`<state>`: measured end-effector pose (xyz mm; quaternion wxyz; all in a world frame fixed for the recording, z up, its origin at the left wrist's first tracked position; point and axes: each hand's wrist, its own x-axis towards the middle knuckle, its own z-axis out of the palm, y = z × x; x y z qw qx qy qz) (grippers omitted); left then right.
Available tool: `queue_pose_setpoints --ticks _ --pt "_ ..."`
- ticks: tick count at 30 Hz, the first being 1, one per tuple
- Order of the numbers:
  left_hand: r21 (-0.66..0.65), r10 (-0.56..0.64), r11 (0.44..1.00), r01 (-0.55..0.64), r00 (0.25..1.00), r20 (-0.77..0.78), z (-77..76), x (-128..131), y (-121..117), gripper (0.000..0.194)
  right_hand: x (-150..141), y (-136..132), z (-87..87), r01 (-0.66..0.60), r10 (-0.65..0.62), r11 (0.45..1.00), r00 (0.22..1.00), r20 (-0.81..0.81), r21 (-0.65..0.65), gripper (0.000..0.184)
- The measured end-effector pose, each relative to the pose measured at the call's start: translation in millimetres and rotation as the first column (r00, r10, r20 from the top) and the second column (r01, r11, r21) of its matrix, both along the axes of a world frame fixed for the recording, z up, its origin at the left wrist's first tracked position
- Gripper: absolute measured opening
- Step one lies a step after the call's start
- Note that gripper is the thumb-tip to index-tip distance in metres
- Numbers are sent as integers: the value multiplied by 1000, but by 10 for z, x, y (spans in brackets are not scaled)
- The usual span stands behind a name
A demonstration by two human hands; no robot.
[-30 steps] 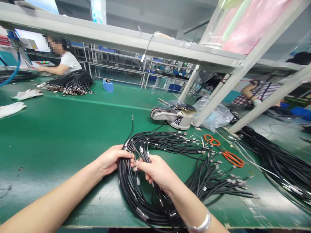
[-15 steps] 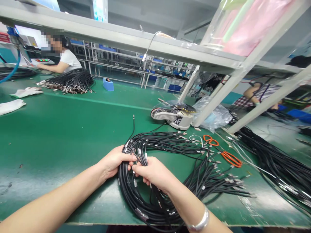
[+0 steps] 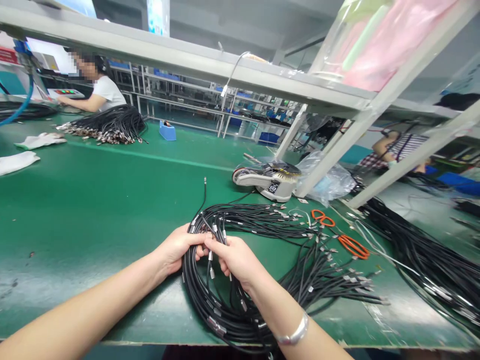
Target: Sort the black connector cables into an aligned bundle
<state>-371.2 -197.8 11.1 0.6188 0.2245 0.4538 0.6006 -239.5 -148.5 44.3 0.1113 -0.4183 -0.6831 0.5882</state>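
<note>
Left hand (image 3: 180, 251) grasps the black cable coil's (image 3: 198, 296) side; right hand (image 3: 240, 262) holds several inner strands, thumbs meeting. The coil curves beneath the fingers—probably springy, heavyish overall—best gripped around its thick bundle, away from metal ends.

Black cables (image 3: 197, 298), green tabletop (image 3: 112, 200)

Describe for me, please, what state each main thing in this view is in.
Black cables: looped, ends fanned out rightward
Left hand: closed around cables
Right hand: closed on some cables
White gloves: lying unworn
Grey machine: standing; whether running, unclear
Clear plastic beside it: crumpled
Orange handles: lying flat
Silver bracelet: worn on the right arm
</note>
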Motion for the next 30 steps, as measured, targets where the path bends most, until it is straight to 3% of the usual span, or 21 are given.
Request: queue_pose_setpoints --ticks 7,13,20,24,26,30 --pt "23 -35 999 34 997 70 58 59 -90 34 23 204 159 117 -117 993 981 -154 -5 17" --pt "16 -27 1000 26 999 30 30 71 -65 27 -56 181 80 106 -115 993 979 -170 -59 20" --pt "102 -167 982 159 983 74 6 71 -91 18 -88 270 171 89 -115 989 965 -234 -118 17" --pt "101 -257 964 245 957 132 -34 130 -131 37 -95 389 283 115 -146 985 953 -267 -127 16" --pt "98 -286 957 274 948 138 -36 114 -129 40 -48 391 302 76 -122 984 948 -295 -161 15" --pt "51 -284 959 280 944 165 1 -25 -80 24 134 258 279 -71 -16 961 951 -310 -268 24"
